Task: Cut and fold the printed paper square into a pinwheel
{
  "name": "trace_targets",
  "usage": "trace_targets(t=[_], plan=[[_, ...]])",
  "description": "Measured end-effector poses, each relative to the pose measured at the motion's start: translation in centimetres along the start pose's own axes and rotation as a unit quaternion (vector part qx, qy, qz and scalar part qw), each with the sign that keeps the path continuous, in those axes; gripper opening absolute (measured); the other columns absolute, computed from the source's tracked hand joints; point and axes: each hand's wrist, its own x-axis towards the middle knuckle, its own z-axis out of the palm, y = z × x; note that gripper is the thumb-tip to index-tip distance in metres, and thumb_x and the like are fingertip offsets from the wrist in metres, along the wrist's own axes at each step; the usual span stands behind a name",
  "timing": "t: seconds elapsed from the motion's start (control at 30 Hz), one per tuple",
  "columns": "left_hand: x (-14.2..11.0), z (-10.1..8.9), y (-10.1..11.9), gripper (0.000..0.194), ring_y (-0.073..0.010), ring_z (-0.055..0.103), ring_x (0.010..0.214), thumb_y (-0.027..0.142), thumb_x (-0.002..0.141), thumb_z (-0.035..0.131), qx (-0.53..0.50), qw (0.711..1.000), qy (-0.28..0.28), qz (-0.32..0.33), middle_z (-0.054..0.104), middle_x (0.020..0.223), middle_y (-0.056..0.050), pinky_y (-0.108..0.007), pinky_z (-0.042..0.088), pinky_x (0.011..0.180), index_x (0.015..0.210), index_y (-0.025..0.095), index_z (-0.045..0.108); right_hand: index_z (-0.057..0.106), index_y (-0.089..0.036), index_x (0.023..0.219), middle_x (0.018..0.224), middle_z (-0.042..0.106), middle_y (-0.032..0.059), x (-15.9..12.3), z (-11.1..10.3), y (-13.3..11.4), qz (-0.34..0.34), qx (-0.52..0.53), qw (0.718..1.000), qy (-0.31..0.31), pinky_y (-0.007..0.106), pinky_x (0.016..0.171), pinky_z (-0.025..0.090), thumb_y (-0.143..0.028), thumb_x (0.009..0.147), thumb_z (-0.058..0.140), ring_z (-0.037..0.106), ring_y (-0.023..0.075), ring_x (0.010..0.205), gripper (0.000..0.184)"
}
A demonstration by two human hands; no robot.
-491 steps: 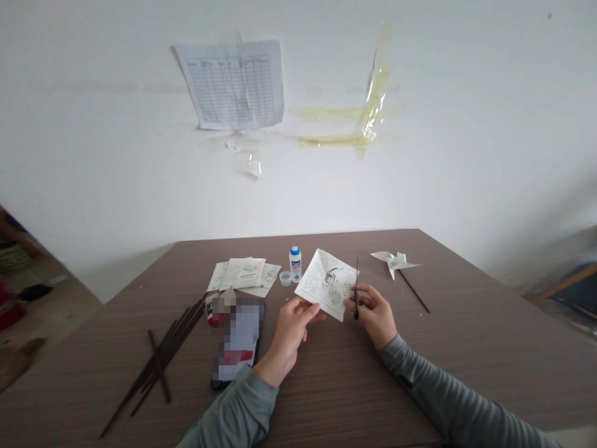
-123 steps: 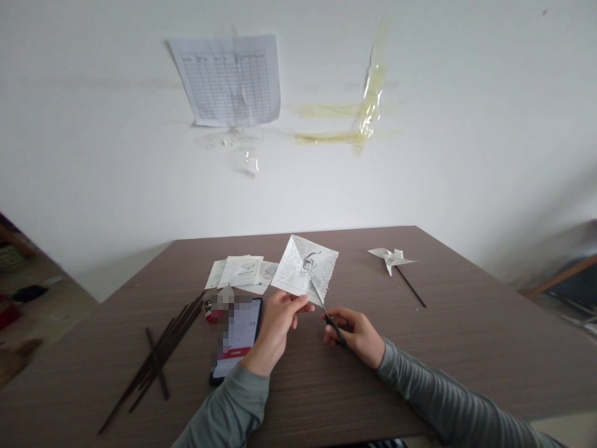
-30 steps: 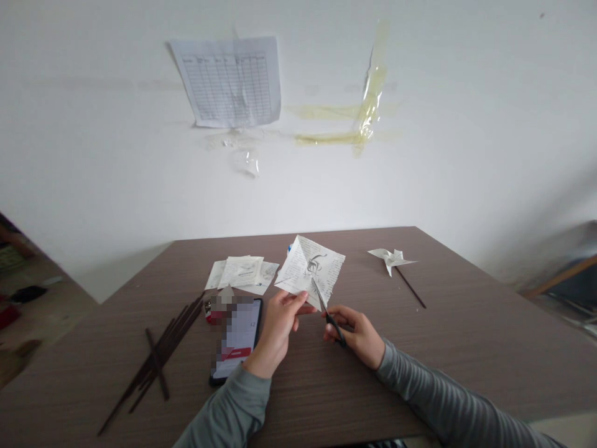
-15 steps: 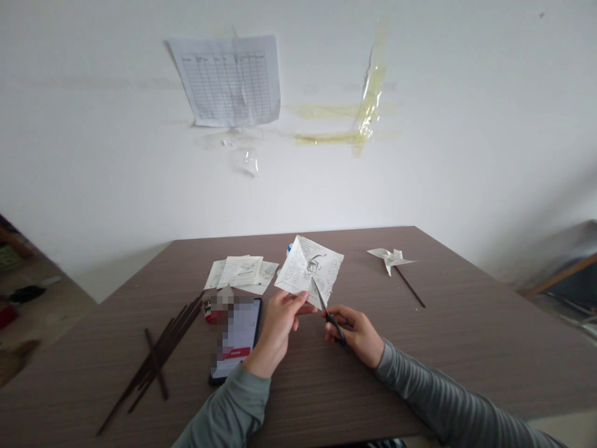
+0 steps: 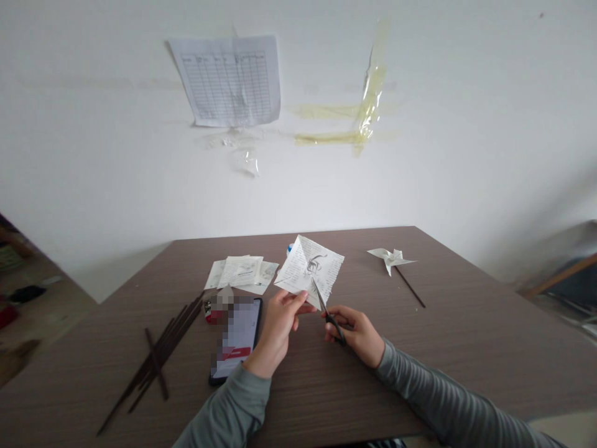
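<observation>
Left hand (image 5: 277, 330) clamped on a square of printed paper (image 5: 308, 267), fingers pinching its lower left edge. The sheet is held up above the bench (image 5: 420, 373), turned like a diamond, with a line drawing at its centre and a crease running across it. Right hand (image 5: 357, 330) closed on the scissors (image 5: 332, 322), fingers curled around the dark handles. Blades point up and lie across the sheet's lower corner, reaching in towards the drawing (whether they are open or closed cannot be told at this angle). The two hands are apart, with the scissors and paper corner between them. Behind the sheet, a blue-capped bottle (image 5: 290, 248) is mostly hidden. To its left lie loose printed papers (image 5: 240, 274). Nearer the person, a phone (image 5: 236, 339) lies under the left forearm, its screen partly pixelated. Further left is a bundle of thin dark sticks (image 5: 158, 367). To the right, well apart from the hands, a white paper pinwheel (image 5: 390, 258) lies on the bench, fixed to a thin dark stick (image 5: 410, 289).
</observation>
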Motion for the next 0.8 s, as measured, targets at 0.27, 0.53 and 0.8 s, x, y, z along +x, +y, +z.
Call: trace_targets(t=[0.27, 0.53, 0.8], plan=[[0.6, -0.6, 0.0, 0.05, -0.0279, 0.093, 0.075, 0.056, 0.071, 0.109, 0.0, 0.997, 0.049, 0.053, 0.093, 0.093, -0.008, -0.02, 0.031, 0.045, 0.094, 0.024, 0.078, 0.098, -0.023, 0.12, 0.09, 0.097, 0.0127, 0.1, -0.8, 1.2, -0.008, -0.036, 0.999, -0.034, 0.045, 0.075, 0.067, -0.085, 0.085, 0.107, 0.079, 0.0289, 0.072, 0.072], [1.2, -1.4, -0.9, 0.036, -0.0117, 0.052, 0.047, 0.055, 0.084, 0.095, 0.143, 0.986, 0.06, 0.058, 0.088, 0.081, -0.004, -0.026, 0.03, 0.045, 0.089, 0.022, 0.083, 0.104, -0.031, 0.117, 0.092, 0.099, 0.0149, 0.2, -2.6, 0.7, -0.143, -0.161, 0.97, 0.117, 0.066, 0.111, 0.07, -0.074, 0.093, 0.101, 0.091, 0.0473, 0.101, 0.049], [1.5, -1.7, -1.2, 0.037, -0.0335, 0.088, 0.086, 0.061, 0.082, 0.087, 0.181, 0.979, 0.011, 0.087, 0.094, 0.093, -0.012, -0.029, 0.048, 0.056, 0.092, 0.026, 0.085, 0.098, -0.026, 0.121, 0.1, 0.1, 0.0161, 2.1, -4.3, 2.9, -0.17, -0.249, 0.896, 0.327, 0.066, 0.106, 0.071, -0.085, 0.102, 0.082, 0.094, 0.0442, 0.094, 0.064]])
